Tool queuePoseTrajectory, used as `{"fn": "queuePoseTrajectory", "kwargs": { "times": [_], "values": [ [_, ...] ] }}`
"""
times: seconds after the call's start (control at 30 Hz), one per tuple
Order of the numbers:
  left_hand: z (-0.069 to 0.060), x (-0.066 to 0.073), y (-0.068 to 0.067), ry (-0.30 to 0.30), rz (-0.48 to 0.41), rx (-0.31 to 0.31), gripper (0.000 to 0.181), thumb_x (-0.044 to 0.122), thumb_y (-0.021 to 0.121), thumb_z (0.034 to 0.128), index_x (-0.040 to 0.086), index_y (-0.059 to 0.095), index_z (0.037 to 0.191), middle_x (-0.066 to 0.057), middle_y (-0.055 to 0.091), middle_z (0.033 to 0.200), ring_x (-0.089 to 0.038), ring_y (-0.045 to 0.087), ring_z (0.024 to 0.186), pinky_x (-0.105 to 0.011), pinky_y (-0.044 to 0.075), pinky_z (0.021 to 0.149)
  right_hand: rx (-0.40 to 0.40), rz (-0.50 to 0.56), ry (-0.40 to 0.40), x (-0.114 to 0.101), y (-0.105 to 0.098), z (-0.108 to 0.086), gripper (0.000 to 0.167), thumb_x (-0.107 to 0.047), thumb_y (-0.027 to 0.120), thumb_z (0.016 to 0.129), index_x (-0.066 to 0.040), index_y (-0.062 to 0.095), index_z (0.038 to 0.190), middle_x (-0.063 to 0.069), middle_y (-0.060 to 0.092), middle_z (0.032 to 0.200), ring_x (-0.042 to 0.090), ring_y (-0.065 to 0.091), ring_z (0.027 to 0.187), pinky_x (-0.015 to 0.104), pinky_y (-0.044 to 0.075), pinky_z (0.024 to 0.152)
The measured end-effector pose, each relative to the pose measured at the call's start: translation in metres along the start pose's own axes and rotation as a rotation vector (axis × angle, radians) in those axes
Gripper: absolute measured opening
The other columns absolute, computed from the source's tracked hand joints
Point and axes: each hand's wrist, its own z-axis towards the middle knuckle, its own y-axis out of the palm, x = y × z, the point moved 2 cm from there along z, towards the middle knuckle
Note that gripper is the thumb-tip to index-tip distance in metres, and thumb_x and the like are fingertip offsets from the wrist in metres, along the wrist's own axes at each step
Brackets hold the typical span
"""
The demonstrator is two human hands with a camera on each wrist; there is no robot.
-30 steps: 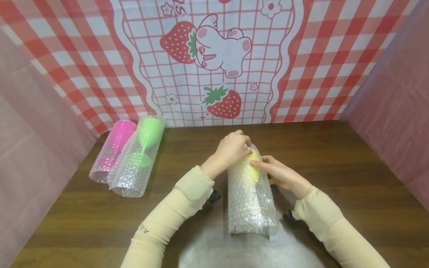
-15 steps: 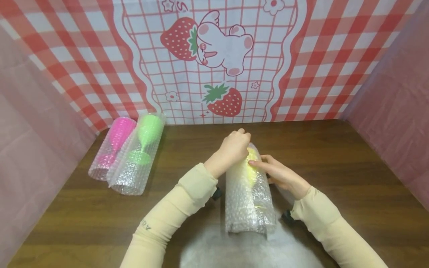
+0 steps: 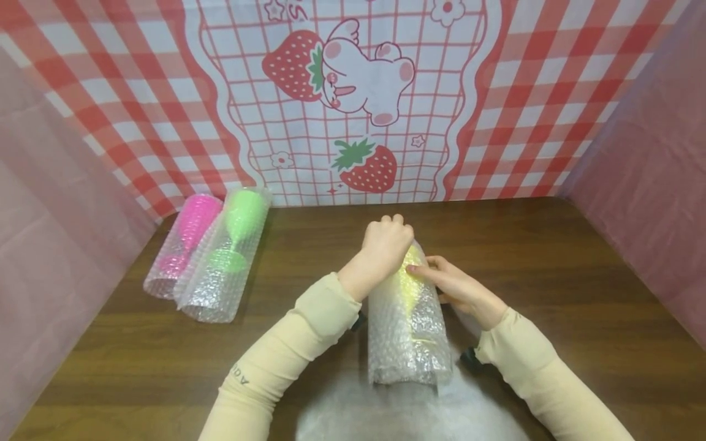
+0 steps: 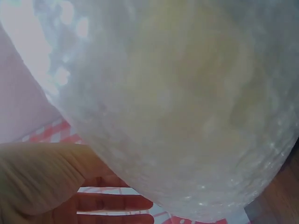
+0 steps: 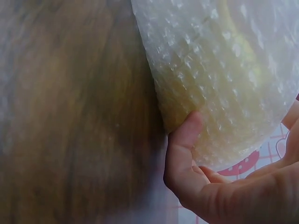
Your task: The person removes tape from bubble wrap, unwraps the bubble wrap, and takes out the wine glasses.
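A yellow goblet (image 3: 408, 297) lies inside a roll of clear bubble wrap (image 3: 405, 358), its bowl toward the far end. My left hand (image 3: 388, 241) bends over the far end of the roll and pinches the wrap there; its fingertips are hidden in the head view. In the left wrist view several fingers (image 4: 114, 202) reach out past the wrap's edge. My right hand (image 3: 463, 286) grips the roll's right side, thumb on top and other fingers lower down. One digit (image 5: 189, 130) presses against the bubbles in the right wrist view.
Two bubble-wrapped goblets, one pink (image 3: 197, 220) and one green (image 3: 242, 217), lie side by side at the back left of the wooden table (image 3: 524, 245). A pale translucent sheet (image 3: 408, 416) lies at the front. A checked strawberry cloth (image 3: 309, 135) hangs behind.
The left hand has turned over the far end, its knuckles now uppermost. The roll has shifted slightly left, and the right hand keeps its hold, its thumb moving slightly left with it.
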Motion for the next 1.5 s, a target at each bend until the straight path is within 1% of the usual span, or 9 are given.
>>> {"fn": "queuePoseTrajectory", "kwargs": {
  "times": [0.13,0.3,0.47,0.63,0.77,1.0,1.13,1.27,1.5],
  "values": [
    [0.0,0.0,0.0,0.002,-0.009,0.0,0.019,0.014,0.057,0.0852,0.013,0.065,0.103,-0.004,0.06,0.095,-0.016,0.059,0.081,-0.028,0.053,0.063,0.002,0.005,-0.009,0.0,0.001,0.0,0.08,-0.048,0.054,0.086,0.0,0.016,0.137,0.021,0.028,0.136,0.035,0.035,0.122,0.045,0.045,0.09],
    [-0.001,0.001,0.001,0.013,-0.012,0.021,0.019,0.012,0.056,0.0855,0.011,0.066,0.102,-0.005,0.061,0.094,-0.017,0.06,0.081,-0.029,0.054,0.063,-0.001,0.012,-0.024,-0.001,0.001,-0.002,0.078,-0.045,0.053,0.087,0.001,0.015,0.137,0.022,0.029,0.134,0.032,0.041,0.116,0.041,0.047,0.086],
    [0.003,0.002,0.001,0.031,0.001,0.003,0.022,0.012,0.059,0.0824,0.01,0.065,0.103,-0.005,0.061,0.093,-0.017,0.059,0.083,-0.028,0.054,0.067,0.006,0.018,-0.021,0.0,0.002,-0.001,0.078,-0.045,0.053,0.087,0.001,0.016,0.137,0.021,0.029,0.133,0.03,0.043,0.113,0.039,0.048,0.083],
    [0.006,0.003,0.001,0.061,0.019,-0.018,0.022,0.012,0.061,0.0811,0.013,0.067,0.102,-0.004,0.062,0.094,-0.018,0.059,0.085,-0.03,0.051,0.073,0.007,0.016,-0.016,0.002,0.002,-0.001,0.077,-0.045,0.053,0.087,0.001,0.016,0.137,0.021,0.03,0.132,0.029,0.044,0.111,0.038,0.048,0.082],
    [0.007,0.003,0.002,0.072,0.051,-0.014,0.02,0.013,0.061,0.0815,0.017,0.068,0.1,-0.001,0.064,0.094,-0.017,0.058,0.085,-0.03,0.047,0.077,0.01,0.003,-0.019,0.002,0.001,-0.001,0.078,-0.046,0.053,0.087,0.001,0.016,0.137,0.021,0.03,0.132,0.03,0.042,0.113,0.04,0.047,0.084],
    [0.006,0.002,0.004,0.084,0.074,0.036,0.017,0.015,0.062,0.0817,0.018,0.068,0.097,0.001,0.066,0.091,-0.015,0.058,0.082,-0.03,0.043,0.078,0.005,0.007,-0.025,0.001,0.003,-0.001,0.077,-0.046,0.052,0.087,0.001,0.015,0.137,0.021,0.03,0.132,0.031,0.042,0.113,0.039,0.047,0.084],
    [0.006,0.0,0.007,0.066,0.047,0.066,0.014,0.014,0.059,0.084,0.016,0.067,0.096,0.001,0.067,0.091,-0.016,0.058,0.082,-0.032,0.041,0.079,0.009,0.01,-0.023,0.001,0.003,-0.001,0.079,-0.046,0.052,0.087,0.0,0.014,0.138,0.021,0.028,0.133,0.032,0.041,0.114,0.04,0.047,0.085],
    [0.005,-0.002,0.01,0.046,0.026,0.095,0.014,0.014,0.059,0.0838,0.014,0.065,0.097,0.0,0.067,0.09,-0.016,0.058,0.081,-0.032,0.042,0.078,0.014,0.012,-0.016,0.002,0.003,0.0,0.08,-0.047,0.052,0.087,0.0,0.013,0.139,0.021,0.027,0.134,0.032,0.039,0.116,0.04,0.046,0.085],
    [0.003,-0.004,0.016,-0.003,-0.011,0.224,0.01,0.015,0.058,0.0831,0.012,0.064,0.091,0.0,0.067,0.084,-0.016,0.059,0.074,-0.031,0.042,0.073,0.022,0.016,-0.01,0.003,0.004,-0.001,0.08,-0.047,0.053,0.087,0.0,0.014,0.139,0.022,0.027,0.135,0.032,0.039,0.117,0.039,0.047,0.085]
  ]
}}
